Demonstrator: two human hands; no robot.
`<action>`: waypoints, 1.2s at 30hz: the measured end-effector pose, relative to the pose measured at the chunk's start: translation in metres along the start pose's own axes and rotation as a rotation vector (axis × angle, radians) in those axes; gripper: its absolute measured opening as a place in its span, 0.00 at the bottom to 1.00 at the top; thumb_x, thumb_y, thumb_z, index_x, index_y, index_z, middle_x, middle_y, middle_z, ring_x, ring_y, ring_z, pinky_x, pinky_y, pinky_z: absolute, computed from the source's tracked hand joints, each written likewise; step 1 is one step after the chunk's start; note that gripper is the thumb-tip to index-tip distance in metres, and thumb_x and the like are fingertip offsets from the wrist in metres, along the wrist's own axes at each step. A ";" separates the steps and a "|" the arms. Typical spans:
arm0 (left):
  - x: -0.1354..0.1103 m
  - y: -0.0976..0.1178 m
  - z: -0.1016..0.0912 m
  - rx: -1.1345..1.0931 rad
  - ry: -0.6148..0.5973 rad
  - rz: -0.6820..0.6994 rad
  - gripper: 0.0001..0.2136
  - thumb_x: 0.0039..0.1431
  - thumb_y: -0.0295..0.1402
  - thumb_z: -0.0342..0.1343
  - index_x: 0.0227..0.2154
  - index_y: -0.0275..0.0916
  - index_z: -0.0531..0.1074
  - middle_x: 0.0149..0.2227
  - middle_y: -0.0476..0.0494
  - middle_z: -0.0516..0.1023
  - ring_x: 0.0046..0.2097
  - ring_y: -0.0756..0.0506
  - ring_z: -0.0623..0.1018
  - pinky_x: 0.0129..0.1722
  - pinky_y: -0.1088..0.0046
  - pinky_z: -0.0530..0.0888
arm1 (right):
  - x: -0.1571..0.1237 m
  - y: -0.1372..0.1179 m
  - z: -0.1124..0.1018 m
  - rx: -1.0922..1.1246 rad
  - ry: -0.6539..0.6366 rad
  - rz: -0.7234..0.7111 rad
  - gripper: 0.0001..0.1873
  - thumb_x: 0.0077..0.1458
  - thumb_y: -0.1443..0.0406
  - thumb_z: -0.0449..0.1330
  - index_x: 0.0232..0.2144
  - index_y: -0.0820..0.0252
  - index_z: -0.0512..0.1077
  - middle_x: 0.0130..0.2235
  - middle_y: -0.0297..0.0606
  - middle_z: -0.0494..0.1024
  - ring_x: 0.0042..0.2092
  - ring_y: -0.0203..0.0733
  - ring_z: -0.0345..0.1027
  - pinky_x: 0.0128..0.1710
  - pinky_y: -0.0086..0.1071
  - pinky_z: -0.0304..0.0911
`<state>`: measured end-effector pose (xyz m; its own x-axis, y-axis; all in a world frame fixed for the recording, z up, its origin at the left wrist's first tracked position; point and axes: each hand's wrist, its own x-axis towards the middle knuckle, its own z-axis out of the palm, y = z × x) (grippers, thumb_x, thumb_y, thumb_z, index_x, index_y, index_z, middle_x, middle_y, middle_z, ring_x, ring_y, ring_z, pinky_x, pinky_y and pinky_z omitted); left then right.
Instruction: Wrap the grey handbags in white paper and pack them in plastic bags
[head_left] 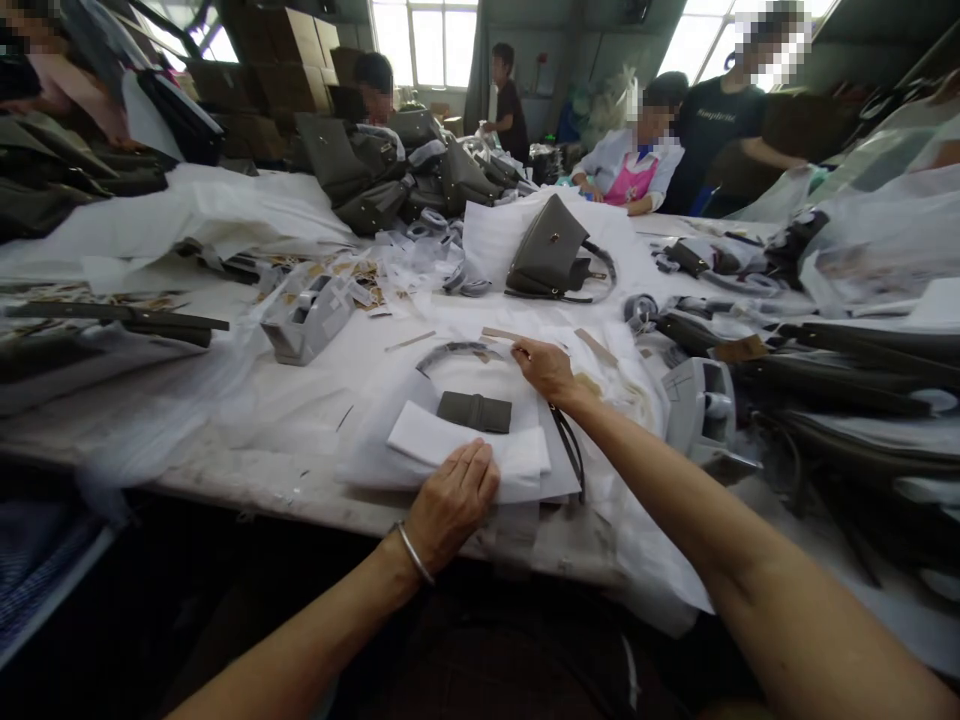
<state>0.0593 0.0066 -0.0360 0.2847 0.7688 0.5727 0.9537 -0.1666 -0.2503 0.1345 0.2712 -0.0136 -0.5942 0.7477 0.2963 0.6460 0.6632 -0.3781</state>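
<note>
White padding lies under flattened left hand, right hand curled, hold unclear; handbag beyond, contents hidden.

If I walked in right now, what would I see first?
Probably the dark handbag, set on a white sheet beyond the working hands. Nearer, the left hand rests on a folded white strip, and the right hand is by the end of a brown strip. Across the table, a bright pink apron stands out.
</note>
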 end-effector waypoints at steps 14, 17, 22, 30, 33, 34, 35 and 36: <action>-0.006 0.000 -0.003 -0.018 -0.005 0.024 0.25 0.70 0.28 0.45 0.67 0.50 0.55 0.51 0.38 0.75 0.55 0.41 0.76 0.55 0.62 0.74 | 0.008 0.008 0.000 -0.181 -0.100 -0.301 0.44 0.48 0.63 0.70 0.64 0.56 0.59 0.59 0.51 0.68 0.56 0.58 0.64 0.55 0.48 0.56; -0.005 -0.003 -0.003 -0.065 0.043 0.006 0.23 0.70 0.28 0.45 0.66 0.49 0.59 0.50 0.39 0.75 0.54 0.41 0.76 0.54 0.62 0.74 | 0.007 0.016 -0.017 0.100 0.054 -0.104 0.37 0.51 0.61 0.67 0.62 0.58 0.62 0.60 0.49 0.68 0.54 0.53 0.67 0.55 0.45 0.59; -0.003 -0.025 -0.013 -0.193 0.126 -0.092 0.25 0.66 0.23 0.48 0.64 0.44 0.61 0.52 0.39 0.76 0.55 0.41 0.75 0.55 0.60 0.74 | -0.018 0.049 -0.065 0.435 0.066 0.225 0.18 0.56 0.53 0.58 0.34 0.62 0.76 0.34 0.41 0.80 0.35 0.42 0.73 0.39 0.34 0.67; -0.007 -0.056 -0.033 -0.317 0.215 -0.120 0.32 0.58 0.17 0.47 0.65 0.41 0.59 0.51 0.40 0.77 0.55 0.42 0.75 0.56 0.62 0.74 | -0.065 0.036 -0.046 0.649 -0.220 0.206 0.25 0.45 0.52 0.64 0.43 0.61 0.78 0.34 0.38 0.81 0.31 0.41 0.73 0.30 0.31 0.67; -0.009 -0.062 -0.036 -0.339 0.249 -0.127 0.32 0.58 0.17 0.47 0.66 0.42 0.58 0.50 0.40 0.77 0.55 0.43 0.75 0.56 0.62 0.74 | -0.058 0.015 -0.030 0.824 -0.253 0.259 0.33 0.43 0.51 0.65 0.51 0.59 0.74 0.42 0.40 0.81 0.39 0.46 0.74 0.38 0.36 0.69; -0.010 -0.063 -0.037 -0.352 0.262 -0.136 0.32 0.58 0.17 0.47 0.66 0.42 0.58 0.50 0.40 0.77 0.56 0.42 0.75 0.56 0.62 0.74 | -0.055 0.009 -0.027 0.882 -0.267 0.286 0.34 0.43 0.50 0.66 0.52 0.58 0.73 0.46 0.42 0.80 0.43 0.48 0.74 0.41 0.38 0.70; -0.010 -0.065 -0.038 -0.367 0.274 -0.145 0.32 0.58 0.17 0.48 0.66 0.41 0.58 0.51 0.39 0.77 0.56 0.42 0.75 0.56 0.62 0.74 | -0.052 0.003 -0.026 0.933 -0.277 0.303 0.35 0.44 0.49 0.65 0.53 0.58 0.73 0.50 0.44 0.78 0.46 0.49 0.73 0.44 0.39 0.69; -0.011 -0.067 -0.038 -0.381 0.282 -0.150 0.32 0.58 0.17 0.48 0.65 0.41 0.58 0.51 0.39 0.77 0.56 0.42 0.75 0.55 0.62 0.74 | -0.050 -0.002 -0.026 0.970 -0.285 0.296 0.36 0.45 0.48 0.65 0.54 0.57 0.72 0.55 0.45 0.75 0.49 0.49 0.72 0.48 0.40 0.68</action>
<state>-0.0043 -0.0144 0.0044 0.1064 0.6132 0.7827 0.9389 -0.3211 0.1240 0.1752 0.2332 -0.0053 -0.6472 0.7568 -0.0919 0.1980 0.0505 -0.9789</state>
